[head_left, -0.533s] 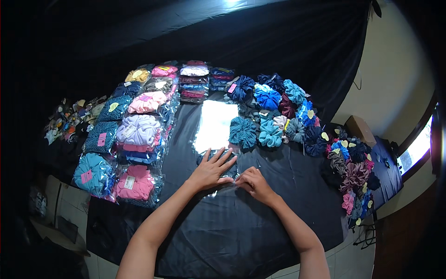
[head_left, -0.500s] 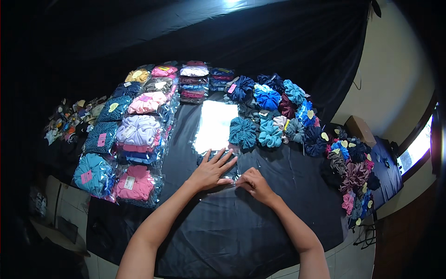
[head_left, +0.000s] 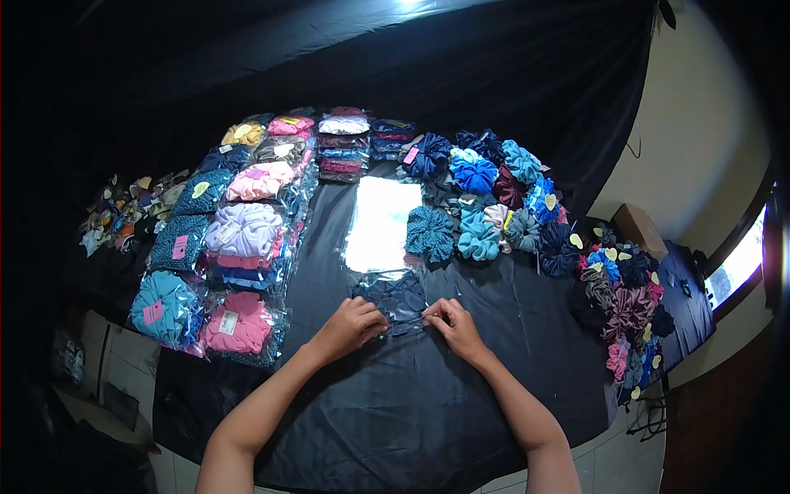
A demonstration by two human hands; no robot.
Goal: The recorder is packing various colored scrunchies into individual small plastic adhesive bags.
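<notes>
A clear plastic bag with a dark scrunchie (head_left: pixel 392 298) inside lies flat on the black cloth in front of me. My left hand (head_left: pixel 350 329) is closed at the bag's lower left corner, thumb and fingers pinched together. At its right edge my right hand (head_left: pixel 455 328) pinches the plastic between thumb and fingertips. Just beyond the bag is a bright white stack of clear bags (head_left: pixel 383 226), washed out by glare. A teal patterned scrunchie (head_left: pixel 429 234) rests against the right side of that stack.
Bagged scrunchies (head_left: pixel 244 230) stand in stacked columns on the left, with more stacks (head_left: pixel 344 148) at the back. Loose scrunchies (head_left: pixel 479 236) are heaped at the right, and another pile (head_left: pixel 629 309) lies farther right. A cardboard box (head_left: pixel 638 230) sits near the wall.
My left hand has drawn back from lying spread over the bag and now pinches its lower left corner. The bagged dark scrunchie is uncovered. My right hand has shifted slightly right.
</notes>
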